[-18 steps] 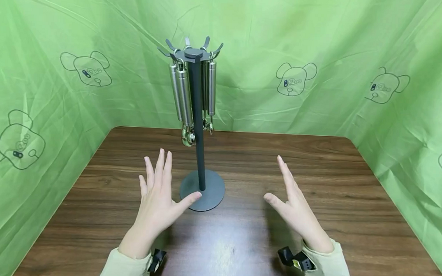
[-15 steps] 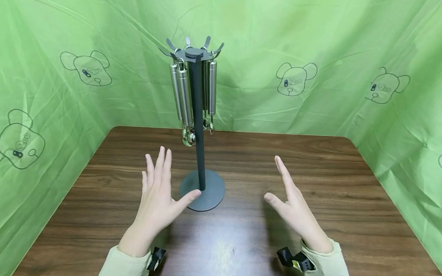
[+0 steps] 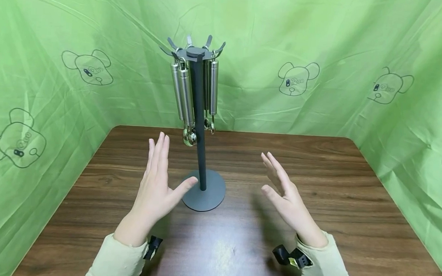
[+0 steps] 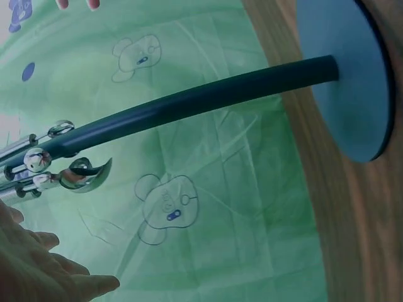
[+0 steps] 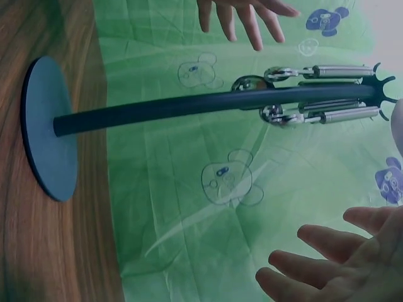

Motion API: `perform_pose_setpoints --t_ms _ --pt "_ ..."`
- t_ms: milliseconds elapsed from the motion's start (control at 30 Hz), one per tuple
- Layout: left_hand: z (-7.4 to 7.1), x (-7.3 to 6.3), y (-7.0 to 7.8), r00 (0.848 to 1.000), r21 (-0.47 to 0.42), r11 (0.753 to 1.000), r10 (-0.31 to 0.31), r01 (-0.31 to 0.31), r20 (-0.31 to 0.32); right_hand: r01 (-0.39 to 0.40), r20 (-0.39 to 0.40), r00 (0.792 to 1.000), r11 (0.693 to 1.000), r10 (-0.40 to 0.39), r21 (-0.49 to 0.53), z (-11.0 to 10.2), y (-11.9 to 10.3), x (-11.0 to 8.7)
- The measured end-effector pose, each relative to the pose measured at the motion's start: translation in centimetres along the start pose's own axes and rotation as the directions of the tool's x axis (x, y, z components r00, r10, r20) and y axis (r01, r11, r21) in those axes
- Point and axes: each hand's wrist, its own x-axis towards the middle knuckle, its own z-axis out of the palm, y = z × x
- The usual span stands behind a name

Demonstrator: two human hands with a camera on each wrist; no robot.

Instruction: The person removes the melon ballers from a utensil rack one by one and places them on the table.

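Green cloth (image 3: 248,24) hangs left, right and far of the table (image 3: 316,158). Slightly left stands the rack (image 3: 201,124), beyond my left hand (image 3: 153,192) and right hand (image 3: 291,203), both empty, fingers extended. Metal utensils (image 3: 186,96) hang from its top.

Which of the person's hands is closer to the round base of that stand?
The left hand. In the head view it is just left of the round base, its thumb overlapping the edge; the right hand is off to the right, with tabletop showing between.
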Motion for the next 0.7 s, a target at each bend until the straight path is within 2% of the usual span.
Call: perform_pose_setpoints --t_ms 167,467,600,700 --pt "-0.6 1.0 0.6 0.998 -0.004 0.999 0.053 -0.054 -0.026 0.022 0.015 1.0 0.998 -0.023 0.053 0.0 -0.5 0.8" --pt "-2.2 3.0 2.1 0.99 0.06 0.989 0.135 -0.133 -0.041 -0.048 -0.027 0.998 0.995 0.051 0.091 -0.2 -1.9 2.6" --pt "-2.9 3.9 3.0 0.979 0.075 0.981 0.185 -0.179 -0.084 -0.056 -0.055 0.997 0.993 0.062 0.104 -0.4 -2.6 3.7" --pt "-3.6 4.7 3.9 0.965 0.101 0.969 0.235 -0.223 -0.119 -0.056 -0.063 0.996 0.993 0.063 0.106 -0.6 -3.1 4.5"
